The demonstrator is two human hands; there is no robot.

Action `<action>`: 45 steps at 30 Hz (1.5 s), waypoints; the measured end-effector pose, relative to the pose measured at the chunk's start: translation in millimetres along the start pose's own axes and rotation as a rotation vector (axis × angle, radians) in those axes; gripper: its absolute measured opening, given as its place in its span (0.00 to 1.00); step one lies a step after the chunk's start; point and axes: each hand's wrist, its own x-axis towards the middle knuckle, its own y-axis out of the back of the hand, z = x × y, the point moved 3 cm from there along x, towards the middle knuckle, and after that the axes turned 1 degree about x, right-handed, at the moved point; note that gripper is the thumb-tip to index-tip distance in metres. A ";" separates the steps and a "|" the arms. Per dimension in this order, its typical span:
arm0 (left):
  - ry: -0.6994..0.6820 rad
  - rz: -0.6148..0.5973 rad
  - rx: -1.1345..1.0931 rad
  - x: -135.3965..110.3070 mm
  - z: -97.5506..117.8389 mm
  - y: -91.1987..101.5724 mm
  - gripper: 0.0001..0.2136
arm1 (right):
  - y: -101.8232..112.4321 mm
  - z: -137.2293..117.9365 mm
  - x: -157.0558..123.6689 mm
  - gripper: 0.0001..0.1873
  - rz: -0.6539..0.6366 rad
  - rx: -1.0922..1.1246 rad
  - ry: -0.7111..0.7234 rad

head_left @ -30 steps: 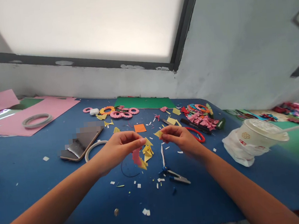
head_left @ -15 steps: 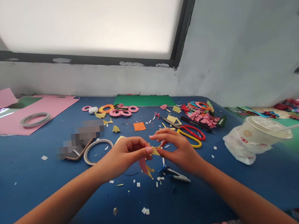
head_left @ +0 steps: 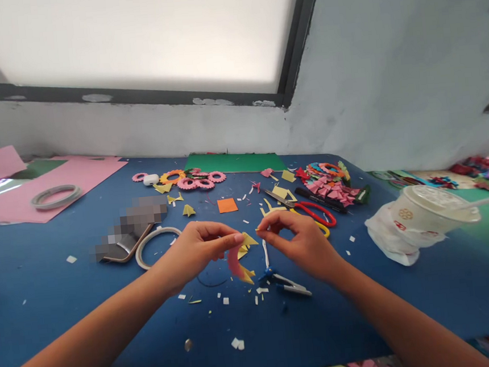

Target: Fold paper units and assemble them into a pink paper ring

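Note:
Near the middle of the table, my left hand (head_left: 203, 249) pinches a curved pink paper strip with yellow pointed pieces (head_left: 234, 262), which hangs below the fingertips. My right hand (head_left: 296, 237) is a short distance to the right, apart from the strip. Its thumb and forefinger are pressed close at the tips, and whatever they hold is too small to name. Under the hands lies a drawing compass (head_left: 294, 286) with blue and white parts. Scissors with red and yellow handles (head_left: 315, 212) lie just beyond my right hand, partly hidden by it.
A roll of tape (head_left: 139, 255) and a phone, partly pixelated, lie to the left. Behind are an orange paper square (head_left: 227, 205), scalloped paper rings (head_left: 204, 182) and pink folded pieces (head_left: 333, 190). A lidded cup with a straw (head_left: 427, 213) stands right. White scraps dot the blue table (head_left: 146, 335).
My right hand has drawn away to the right from the paper piece, and its fingers have curled closer. My left hand still holds the strip, which now shows more fully.

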 end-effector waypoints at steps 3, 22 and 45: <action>-0.002 0.010 -0.007 0.5 -0.2 -0.1 0.12 | 1.7 4.5 0.7 0.11 0.017 0.212 -0.126; 0.020 0.017 0.095 -1.7 0.5 -4.2 0.12 | -3.3 6.7 -2.5 0.11 0.022 0.543 -0.298; -0.100 0.083 0.231 -5.1 3.8 -3.7 0.10 | -10.0 -3.3 -7.1 0.05 -0.143 0.471 -0.335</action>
